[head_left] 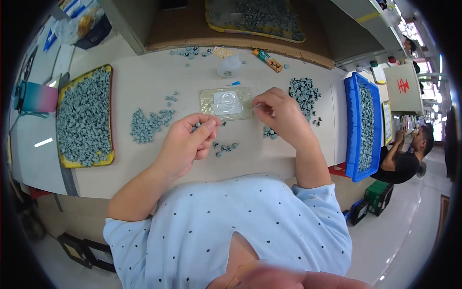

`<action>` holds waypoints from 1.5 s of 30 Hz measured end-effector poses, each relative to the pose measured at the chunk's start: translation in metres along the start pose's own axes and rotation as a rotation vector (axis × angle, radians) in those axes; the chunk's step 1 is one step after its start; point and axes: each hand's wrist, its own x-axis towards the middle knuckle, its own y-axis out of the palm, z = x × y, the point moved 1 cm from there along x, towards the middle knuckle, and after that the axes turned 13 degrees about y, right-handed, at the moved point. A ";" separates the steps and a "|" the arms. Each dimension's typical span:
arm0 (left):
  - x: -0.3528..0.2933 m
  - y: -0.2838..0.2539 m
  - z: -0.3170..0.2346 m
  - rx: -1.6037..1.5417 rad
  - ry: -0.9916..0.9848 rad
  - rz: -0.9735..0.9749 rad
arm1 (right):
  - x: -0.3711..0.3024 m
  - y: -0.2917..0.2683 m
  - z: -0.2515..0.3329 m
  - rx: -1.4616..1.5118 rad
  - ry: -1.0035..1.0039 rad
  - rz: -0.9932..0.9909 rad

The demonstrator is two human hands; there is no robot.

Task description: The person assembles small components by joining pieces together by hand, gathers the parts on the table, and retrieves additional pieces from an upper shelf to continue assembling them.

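Observation:
My left hand (pixel 186 143) is raised over the near part of the table, its fingers curled and the thumb pressed to the index finger. Whatever it pinches is too small to make out. Across from it, my right hand (pixel 281 113) is closed in a pinch; a thin, pale tip shows at its fingers, of a kind I cannot tell. Between the hands lies a clear, yellowish flat pad (pixel 206 100) bearing a white square with a clear round disc (pixel 226 102). Small grey-green pieces (pixel 226 148) lie loose on the table below it, and a darker heap (pixel 303 94) sits beyond my right hand.
A yellow tray (pixel 111 115) full of grey-green pieces stands at the left, a blue bin (pixel 353 130) at the right. Behind the pad are a blue dispensing needle (pixel 235 83), a translucent cup (pixel 228 67) and an orange-green packet (pixel 267 60). A co-worker (pixel 404 154) sits at the far right.

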 end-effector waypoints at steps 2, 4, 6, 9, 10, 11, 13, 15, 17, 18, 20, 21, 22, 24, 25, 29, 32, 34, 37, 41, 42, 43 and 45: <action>-0.005 0.017 0.005 0.033 -0.012 0.028 | -0.014 -0.004 0.003 0.088 -0.085 -0.002; -0.010 0.038 0.011 0.019 -0.039 0.035 | -0.029 -0.014 0.005 0.167 -0.181 -0.009; -0.016 0.060 0.018 0.054 -0.037 0.037 | -0.047 -0.024 0.006 0.259 -0.224 0.066; -0.023 0.088 0.031 0.079 -0.020 0.007 | -0.070 -0.031 -0.001 0.390 -0.200 0.147; -0.026 0.093 0.037 0.072 -0.004 -0.023 | -0.075 -0.032 -0.005 0.399 -0.202 0.135; -0.028 0.096 0.041 0.084 -0.006 -0.017 | -0.078 -0.033 -0.010 0.356 -0.230 0.065; -0.030 0.094 0.049 0.087 0.112 -0.081 | -0.083 -0.033 -0.025 0.312 -0.252 -0.007; -0.029 0.089 0.054 0.057 0.152 -0.143 | -0.088 -0.034 -0.041 0.231 -0.253 -0.119; -0.030 0.083 0.060 0.019 0.192 -0.207 | -0.095 -0.037 -0.058 0.150 -0.227 -0.064; -0.030 0.080 0.059 0.044 0.246 -0.201 | -0.098 -0.039 -0.062 0.071 -0.206 -0.009; -0.032 0.082 0.065 0.067 0.301 -0.191 | -0.107 -0.036 -0.065 0.027 -0.216 0.080; -0.034 0.085 0.067 0.078 0.277 -0.189 | -0.112 -0.034 -0.064 -0.013 -0.227 0.173; -0.036 0.089 0.069 0.090 0.252 -0.188 | -0.116 -0.032 -0.064 -0.016 -0.228 0.170; -0.038 0.092 0.077 0.124 0.226 -0.159 | -0.124 -0.024 -0.067 -0.129 -0.229 0.142; -0.039 0.094 0.080 0.158 0.197 -0.132 | -0.126 -0.025 -0.067 -0.129 -0.233 0.137; -0.035 0.104 0.093 0.608 0.271 -0.205 | -0.131 -0.031 -0.067 -0.140 -0.230 0.185; -0.031 0.106 0.102 1.282 0.914 -0.076 | -0.136 -0.033 -0.068 -0.111 -0.250 0.169; -0.033 0.117 0.102 1.307 0.748 0.020 | -0.137 -0.035 -0.071 -0.080 -0.261 0.133; -0.041 0.127 0.103 1.271 0.643 0.088 | -0.138 -0.039 -0.074 -0.006 -0.298 0.136; -0.045 0.143 0.099 1.263 0.592 0.162 | -0.141 -0.049 -0.077 0.170 -0.251 0.117; -0.047 0.139 0.096 1.072 0.473 0.083 | -0.140 -0.046 -0.071 0.246 -0.214 0.140; -0.049 0.135 0.094 0.877 0.355 0.009 | -0.139 -0.042 -0.065 0.235 -0.216 0.147; -0.051 0.129 0.087 0.581 0.207 -0.001 | -0.138 -0.034 -0.056 0.571 -0.058 0.213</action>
